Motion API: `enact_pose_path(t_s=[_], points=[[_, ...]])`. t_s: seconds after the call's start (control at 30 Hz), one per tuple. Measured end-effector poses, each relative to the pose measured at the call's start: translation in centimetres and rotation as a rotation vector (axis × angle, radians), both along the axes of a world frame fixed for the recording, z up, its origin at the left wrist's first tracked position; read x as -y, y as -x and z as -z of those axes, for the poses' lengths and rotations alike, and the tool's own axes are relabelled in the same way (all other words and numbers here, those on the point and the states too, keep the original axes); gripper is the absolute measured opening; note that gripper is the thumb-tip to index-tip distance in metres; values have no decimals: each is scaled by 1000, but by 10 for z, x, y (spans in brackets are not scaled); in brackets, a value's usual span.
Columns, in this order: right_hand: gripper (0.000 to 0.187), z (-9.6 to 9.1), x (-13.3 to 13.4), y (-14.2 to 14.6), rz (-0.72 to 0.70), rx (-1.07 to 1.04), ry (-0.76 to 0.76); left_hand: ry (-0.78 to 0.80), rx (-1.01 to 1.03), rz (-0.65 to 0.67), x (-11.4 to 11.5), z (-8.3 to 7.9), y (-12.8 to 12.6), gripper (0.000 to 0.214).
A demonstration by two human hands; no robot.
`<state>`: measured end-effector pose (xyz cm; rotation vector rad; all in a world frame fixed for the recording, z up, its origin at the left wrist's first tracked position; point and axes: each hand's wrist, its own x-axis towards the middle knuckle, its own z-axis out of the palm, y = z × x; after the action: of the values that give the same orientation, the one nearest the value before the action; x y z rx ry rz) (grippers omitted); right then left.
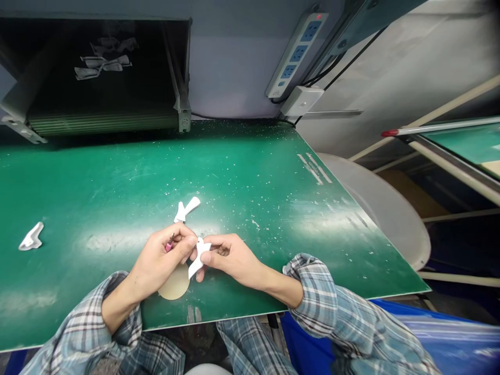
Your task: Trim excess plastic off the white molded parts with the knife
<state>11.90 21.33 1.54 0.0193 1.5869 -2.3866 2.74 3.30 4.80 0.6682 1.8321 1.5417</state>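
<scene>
My right hand (230, 260) is closed on a small white molded part (199, 258), pinching its side between thumb and fingers. My left hand (166, 255) is closed too, its thumb and fingertips meeting the part's upper end. Between its fingers shows a thin pink-and-black tool (169, 245); most of it is hidden, so its kind cannot be made out. Just beyond my hands, white molded pieces (187, 209) lie on the green tabletop (242, 177). A pale yellow disc (174, 286) lies partly beneath my left hand.
Another white piece (32, 237) lies far left. At the back stands a conveyor (103, 122) carrying several white pieces (103, 65). A power strip (297, 54) is fixed to the wall. White specks dot the tabletop. A grey round-edged surface (375, 208) stands beyond the right edge.
</scene>
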Motion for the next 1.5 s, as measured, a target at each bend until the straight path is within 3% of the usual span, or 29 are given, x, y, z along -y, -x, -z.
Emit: enact_pose_path(t_s=[0.2, 0.3, 0.5, 0.67, 0.73, 0.8, 1.17, 1.37, 1.5], points=[[41, 1, 1, -1, 19, 18, -18, -3, -1, -11, -3, 0, -2, 31], [40, 2, 1, -1, 36, 13, -97, 23, -41, 0, -2, 1, -4, 24], [23, 3, -5, -1, 252, -393, -630, -31, -417, -20, 5, 8, 1, 13], [33, 5, -14, 0, 375, -863, -948, -109, -583, -89, 9, 6, 8, 14], [38, 5, -16, 2, 420, -961, -1048, -130, -666, -67, 9, 6, 10, 4], [43, 5, -17, 3, 448, -998, -1117, -160, -728, -7, 7, 7, 10, 13], [44, 6, -18, 2, 467, -1039, -1206, -236, -830, 64, 6, 13, 8, 22], [40, 7, -18, 4, 455, -1051, -1191, -233, -863, 53, 5, 11, 7, 18], [29, 6, -15, 3, 426, -985, -1090, -182, -857, 11, 6, 13, 8, 10]])
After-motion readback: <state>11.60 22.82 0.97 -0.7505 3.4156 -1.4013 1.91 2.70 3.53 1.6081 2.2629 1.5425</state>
